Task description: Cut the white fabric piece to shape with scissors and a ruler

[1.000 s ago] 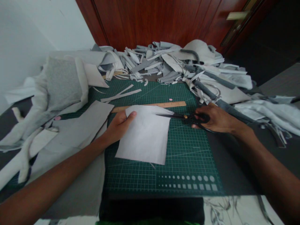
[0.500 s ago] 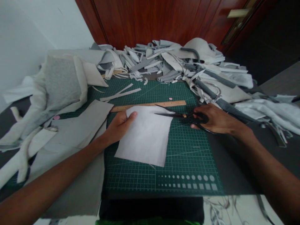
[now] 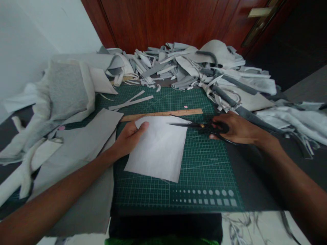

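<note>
The left hand (image 3: 131,136) holds the white sheet (image 3: 159,149) at its upper left corner. The thumb lies on top of the sheet, pointing toward the upper right. The fingers beneath are hidden.

The right hand (image 3: 235,127) is closed around the handles of the black scissors (image 3: 202,126). The scissors point left, with the blades apart at the upper right corner of the sheet. The lower blade lies across the face of the sheet; the tip of the upper blade is at its far edge. Exact contact along the upper blade cannot be told.

The white sheet is over the middle of the green cutting mat (image 3: 204,163), between the two hands. Its near edge reaches toward the printed circles and squares on the mat.

The wooden ruler (image 3: 178,112) lies crosswise on the mat, just beyond the sheet, its left part running behind the left hand. Two narrow strips (image 3: 138,101) cross each other beyond the ruler. A small pink disc (image 3: 185,107) is near the ruler's far side.

To the left, the large grey sheet (image 3: 81,143) overlaps the mat and hangs past the near edge of the table (image 3: 247,177); the left forearm passes over it. Beyond it lies a folded bundle of cloth (image 3: 68,88). A pile of scraps (image 3: 158,64) spans the far side of the table, before the brown door (image 3: 163,20).
</note>
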Tool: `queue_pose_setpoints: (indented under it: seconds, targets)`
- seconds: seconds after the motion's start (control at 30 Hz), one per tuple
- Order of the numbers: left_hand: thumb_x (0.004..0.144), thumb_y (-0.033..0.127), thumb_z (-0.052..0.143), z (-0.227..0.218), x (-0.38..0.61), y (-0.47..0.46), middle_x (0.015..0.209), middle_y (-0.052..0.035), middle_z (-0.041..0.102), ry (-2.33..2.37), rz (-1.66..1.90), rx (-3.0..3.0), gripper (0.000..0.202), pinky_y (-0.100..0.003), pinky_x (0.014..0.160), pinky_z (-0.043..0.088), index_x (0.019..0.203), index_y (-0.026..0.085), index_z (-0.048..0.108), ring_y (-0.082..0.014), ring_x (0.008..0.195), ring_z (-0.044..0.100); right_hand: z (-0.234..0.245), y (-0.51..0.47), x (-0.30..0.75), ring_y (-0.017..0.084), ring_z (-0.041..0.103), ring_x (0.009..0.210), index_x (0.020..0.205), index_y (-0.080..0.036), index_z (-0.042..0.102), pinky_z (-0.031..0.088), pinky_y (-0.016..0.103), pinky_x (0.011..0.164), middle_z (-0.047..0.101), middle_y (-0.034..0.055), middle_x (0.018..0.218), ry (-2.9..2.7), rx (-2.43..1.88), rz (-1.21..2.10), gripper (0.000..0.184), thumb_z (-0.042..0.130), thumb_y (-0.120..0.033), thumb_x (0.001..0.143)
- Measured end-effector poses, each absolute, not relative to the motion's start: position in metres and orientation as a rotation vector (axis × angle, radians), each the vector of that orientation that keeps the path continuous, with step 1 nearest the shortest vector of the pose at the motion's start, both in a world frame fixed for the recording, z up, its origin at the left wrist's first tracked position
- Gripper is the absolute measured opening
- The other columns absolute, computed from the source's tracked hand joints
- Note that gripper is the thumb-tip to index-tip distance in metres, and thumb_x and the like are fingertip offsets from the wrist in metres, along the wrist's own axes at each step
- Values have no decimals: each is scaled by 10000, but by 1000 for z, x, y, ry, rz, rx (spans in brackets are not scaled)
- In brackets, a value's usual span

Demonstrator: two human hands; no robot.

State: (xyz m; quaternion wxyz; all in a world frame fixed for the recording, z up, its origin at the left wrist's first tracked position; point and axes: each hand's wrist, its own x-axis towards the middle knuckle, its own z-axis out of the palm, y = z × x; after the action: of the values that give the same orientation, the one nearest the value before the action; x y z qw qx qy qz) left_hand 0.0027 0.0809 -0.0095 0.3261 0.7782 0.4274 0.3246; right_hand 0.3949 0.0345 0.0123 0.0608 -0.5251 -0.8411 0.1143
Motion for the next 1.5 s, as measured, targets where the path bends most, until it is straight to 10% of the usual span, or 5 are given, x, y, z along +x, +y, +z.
queue_pose_setpoints:
  seconds: [1.5]
  targets:
    - [1039,522,419,-6,4,82,925,-51,757,1076,855,2113,458,-347,915,592,1001,166,705,-234,900,702,11,34,399,185,518,593,724,-253,523,365,378,598,576,14,640,-2546,-1513,482,427,644,-620,906]
